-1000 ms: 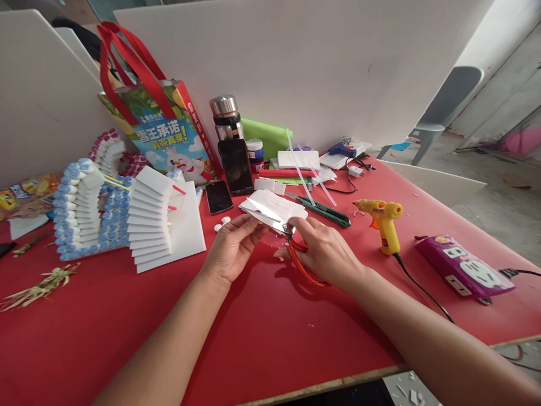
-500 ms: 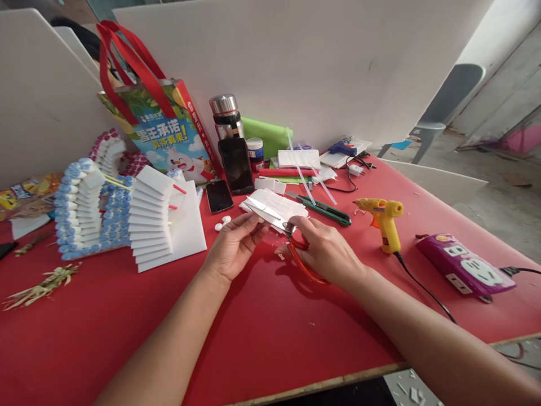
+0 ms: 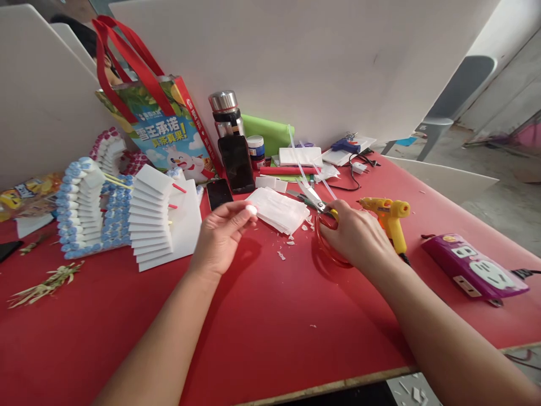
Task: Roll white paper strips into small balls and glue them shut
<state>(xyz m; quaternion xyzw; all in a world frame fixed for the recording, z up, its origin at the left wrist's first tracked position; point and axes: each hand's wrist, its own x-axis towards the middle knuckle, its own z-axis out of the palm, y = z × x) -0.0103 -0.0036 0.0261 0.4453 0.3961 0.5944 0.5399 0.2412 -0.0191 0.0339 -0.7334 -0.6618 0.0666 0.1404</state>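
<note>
Between thumb and fingertips of my left hand is a small white round piece; its material I cannot make out. My right hand is closed round the red-orange handles of a pair of scissors, whose metal blades point up and left. A stack of white sheets lies on the red table between both hands. Small white scraps are scattered just in front of it. Partly behind the scissors lies a green utility knife, mostly covered by them and the right hand.
A fan of white boards and a blue-white stacked model stand left, before a printed bag. Phones, a steel flask and a paint jar are behind. A yellow glue gun and purple power strip lie right.
My hands have moved apart. The scissors have gone right, away from my left hand, and their blades have swung upward. The white round piece now shows at my left fingertips.
</note>
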